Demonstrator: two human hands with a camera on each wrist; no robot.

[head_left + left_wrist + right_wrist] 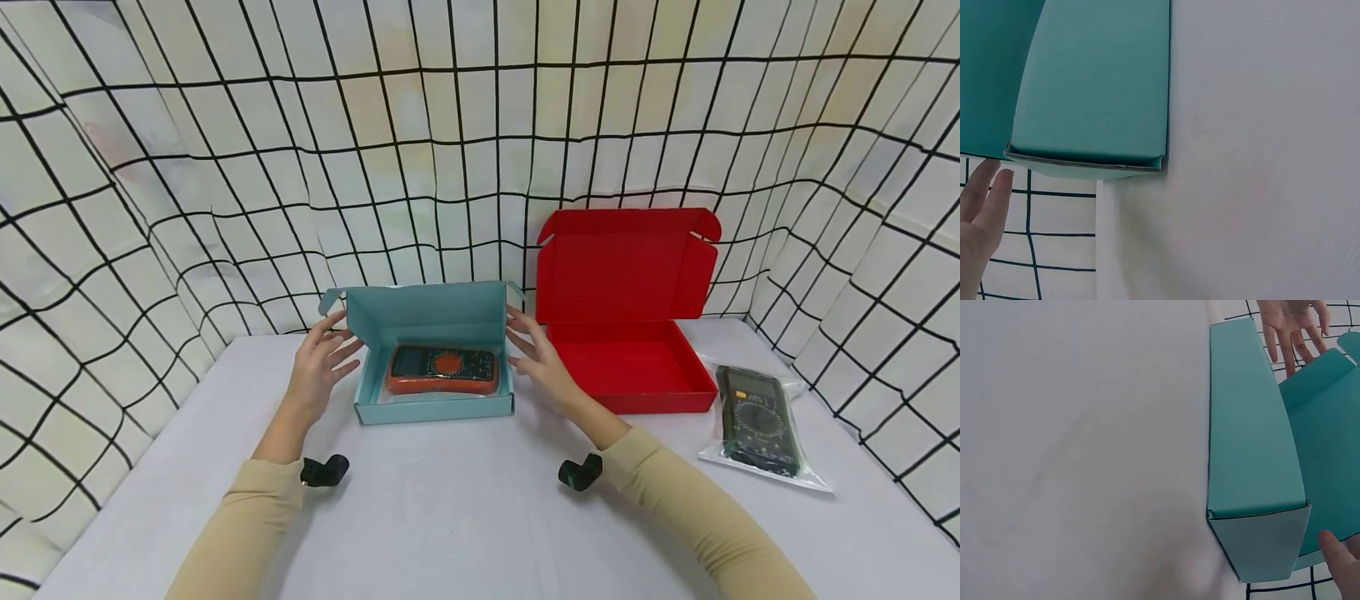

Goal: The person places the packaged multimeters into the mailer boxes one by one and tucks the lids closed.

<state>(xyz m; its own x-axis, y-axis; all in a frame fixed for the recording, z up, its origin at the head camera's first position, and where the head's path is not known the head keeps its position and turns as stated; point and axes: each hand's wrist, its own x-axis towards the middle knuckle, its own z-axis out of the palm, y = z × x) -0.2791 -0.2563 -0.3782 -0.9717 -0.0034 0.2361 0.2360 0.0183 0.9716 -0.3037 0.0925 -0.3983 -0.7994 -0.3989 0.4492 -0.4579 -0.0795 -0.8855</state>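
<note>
A teal cardboard box (435, 410) stands on the table with its lid (427, 312) raised. Inside it lies a multimeter (442, 369) with an orange-red casing and an orange dial, seemingly in clear plastic. At the box's left side is my left hand (318, 371), fingers spread and fingertips close to the lid's edge; in the left wrist view they lie at that edge. On the other side, my right hand (546, 371) has its extended fingers at the lid's right edge. Whether the fingertips press on the lid is hard to tell. Neither hand grips anything.
To the right stands a red box (622, 400), its lid up and no contents visible. Beside it a dark multimeter (757, 421) lies in a clear plastic bag. A white cloth with black grid lines (465, 167) hangs behind and along both sides of the white table (450, 517).
</note>
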